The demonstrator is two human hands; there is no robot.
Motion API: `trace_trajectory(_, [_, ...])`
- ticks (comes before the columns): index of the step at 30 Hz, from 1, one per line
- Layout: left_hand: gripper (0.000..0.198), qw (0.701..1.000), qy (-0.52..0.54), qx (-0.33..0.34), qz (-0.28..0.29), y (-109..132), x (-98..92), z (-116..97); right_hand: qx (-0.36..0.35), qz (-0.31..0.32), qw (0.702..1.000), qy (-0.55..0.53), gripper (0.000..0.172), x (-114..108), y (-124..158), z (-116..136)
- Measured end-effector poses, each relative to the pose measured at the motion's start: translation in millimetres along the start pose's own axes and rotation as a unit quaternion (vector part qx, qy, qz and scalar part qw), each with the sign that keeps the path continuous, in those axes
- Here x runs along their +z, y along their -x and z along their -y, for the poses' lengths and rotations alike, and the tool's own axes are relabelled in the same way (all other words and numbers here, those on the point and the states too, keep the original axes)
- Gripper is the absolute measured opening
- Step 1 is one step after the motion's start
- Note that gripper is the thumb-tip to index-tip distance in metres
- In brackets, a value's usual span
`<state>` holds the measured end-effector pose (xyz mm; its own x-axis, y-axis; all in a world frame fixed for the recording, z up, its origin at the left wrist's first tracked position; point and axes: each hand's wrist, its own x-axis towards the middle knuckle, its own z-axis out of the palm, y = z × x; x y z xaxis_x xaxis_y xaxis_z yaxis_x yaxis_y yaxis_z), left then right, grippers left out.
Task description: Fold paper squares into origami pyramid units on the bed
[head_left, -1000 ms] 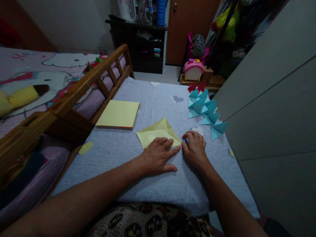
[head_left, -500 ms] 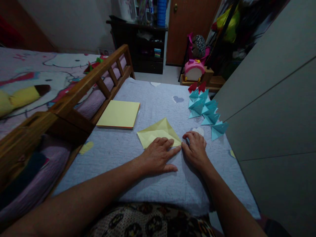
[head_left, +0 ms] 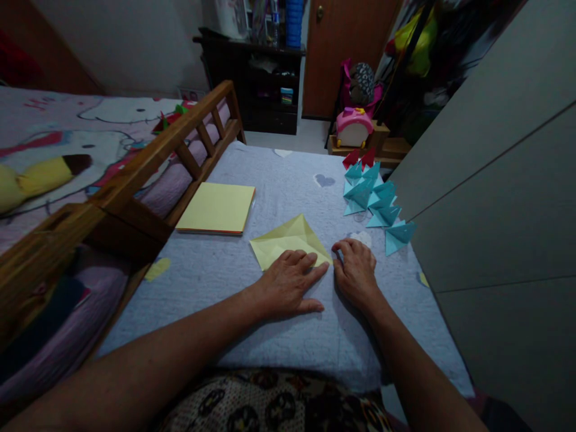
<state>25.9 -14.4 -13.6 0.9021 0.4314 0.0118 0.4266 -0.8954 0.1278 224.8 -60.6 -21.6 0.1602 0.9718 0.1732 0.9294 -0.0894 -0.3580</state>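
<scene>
A creased sheet of yellow origami paper (head_left: 290, 236) lies partly folded on the cloth-covered surface before me. My left hand (head_left: 294, 282) rests flat across its near edge, fingers spread, hiding part of that edge. Close to the paper's right corner is my right hand (head_left: 356, 270), its fingers curled loosely, thumb and index finger apart with nothing seen between them. To the upper left sits a stack of square paper (head_left: 216, 208), yellow on top. Several folded teal paper pieces (head_left: 382, 204) stand at the right, with red folded paper (head_left: 359, 159) behind them.
Along the left runs a wooden bed rail (head_left: 166, 156). A pale cabinet (head_left: 504, 198) borders the right side. Beyond the far edge are a dark shelf unit (head_left: 252, 78) and a pink toy case (head_left: 354, 128).
My right thumb has drawn back slightly from the paper's right corner, leaving a small gap. The left hand stays pressed on the paper, almost unmoved.
</scene>
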Motion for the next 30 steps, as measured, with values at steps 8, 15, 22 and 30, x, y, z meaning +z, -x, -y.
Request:
trace_trajectory(8, [0.083, 1.000, 0.002, -0.002, -0.003, -0.6, 0.4, 0.3, -0.008, 0.006, 1.000, -0.028, 0.032, -2.8, 0.9, -3.6])
trace_trajectory(15, [0.082, 1.000, 0.002, -0.011, -0.007, -1.1, -0.3, -0.7, -0.005, 0.005, 1.000, -0.006, 0.025, -2.4, 0.5, 1.7])
trace_trajectory(22, [0.081, 1.000, 0.005, -0.016, -0.006, -1.9, -2.7, -3.3, 0.000, 0.007, 1.000, 0.026, 0.025, -2.1, -0.1, 4.6])
trace_trajectory(30, [0.076, 1.000, 0.001, -0.022, -0.001, -2.6, -6.7, -4.4, -0.013, 0.000, 0.999, 0.031, 0.034, 2.9, 1.0, 0.6])
